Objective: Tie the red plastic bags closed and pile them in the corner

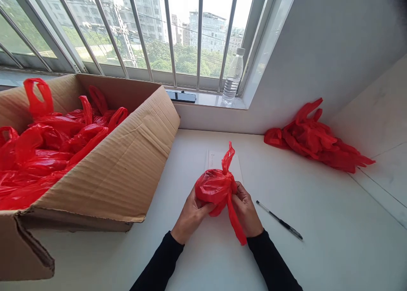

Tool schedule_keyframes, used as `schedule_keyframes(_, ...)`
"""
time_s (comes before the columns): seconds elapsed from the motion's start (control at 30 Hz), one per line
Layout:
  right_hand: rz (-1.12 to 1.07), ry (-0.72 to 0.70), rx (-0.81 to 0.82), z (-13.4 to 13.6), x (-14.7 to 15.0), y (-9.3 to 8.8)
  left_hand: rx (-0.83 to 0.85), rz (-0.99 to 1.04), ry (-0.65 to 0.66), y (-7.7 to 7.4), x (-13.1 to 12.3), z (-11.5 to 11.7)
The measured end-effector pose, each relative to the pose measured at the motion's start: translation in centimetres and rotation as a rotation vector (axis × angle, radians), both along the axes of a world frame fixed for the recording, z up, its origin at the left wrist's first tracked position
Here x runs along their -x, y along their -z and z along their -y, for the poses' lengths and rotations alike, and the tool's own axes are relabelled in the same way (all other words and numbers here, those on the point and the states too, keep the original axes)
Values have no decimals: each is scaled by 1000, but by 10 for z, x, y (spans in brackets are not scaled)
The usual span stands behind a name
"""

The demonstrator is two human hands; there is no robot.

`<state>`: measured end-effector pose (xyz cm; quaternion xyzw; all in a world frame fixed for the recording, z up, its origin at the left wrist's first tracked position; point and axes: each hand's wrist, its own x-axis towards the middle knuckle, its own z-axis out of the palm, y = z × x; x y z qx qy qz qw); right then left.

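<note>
A knotted red plastic bag [213,187], rounded as if something is inside, is held between my two hands above the white table. Its contents are hidden. One twisted handle end sticks up from the knot and another hangs down toward my right wrist. My left hand [194,210] is closed round the bag's left and lower side, thumb in front. On the right side, near the knot, my right hand [245,208] grips the bag with bent fingers. Behind the bag, partly covered, a white sheet of paper [235,168] with small print lies on the table.
A cardboard box [127,155] full of red plastic bags [57,142] stands at left. A black pen [280,221] lies right of my hands. More red bags [314,138] are heaped by the wall. A plastic bottle [233,76] and a phone [181,96] rest on the windowsill.
</note>
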<state>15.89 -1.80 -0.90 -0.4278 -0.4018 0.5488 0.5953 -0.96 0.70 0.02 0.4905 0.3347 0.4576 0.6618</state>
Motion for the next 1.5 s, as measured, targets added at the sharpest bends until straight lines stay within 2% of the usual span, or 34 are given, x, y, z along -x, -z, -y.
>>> schedule_keyframes(0.27, 115, -32, -58, 1, 3, -2, -18, -54, 23, 0, 7, 2)
schedule_keyframes(0.37, 130, -31, -67, 1, 2, -1, -10, -11, 52, -1, 7, 3)
schedule_keyframes(0.47, 132, -55, -58, 2, 3, -2, 50, 38, 5, 0, 6, 1)
schedule_keyframes(0.6, 83, -141, -39, 6, 6, -13, 49, 23, -51, 0, 6, -2)
schedule_keyframes(0.7, 11, -171, -10, 8, 8, -17, 21, 16, -13, -3, 9, -1)
schedule_keyframes(0.87, -88, -79, 1, 7, 8, -6, 44, 63, 129, -5, 9, 1)
schedule_keyframes(1.0, -107, -98, -20, 6, 6, 5, 70, 82, 83, -1, 7, 0)
schedule_keyframes(1.2, -43, -95, -64, 4, 4, 3, 81, 97, -3, 5, 7, -2)
schedule_keyframes(1.5, 10, -49, -71, 3, 2, 6, 118, 192, 5, 4, 7, 0)
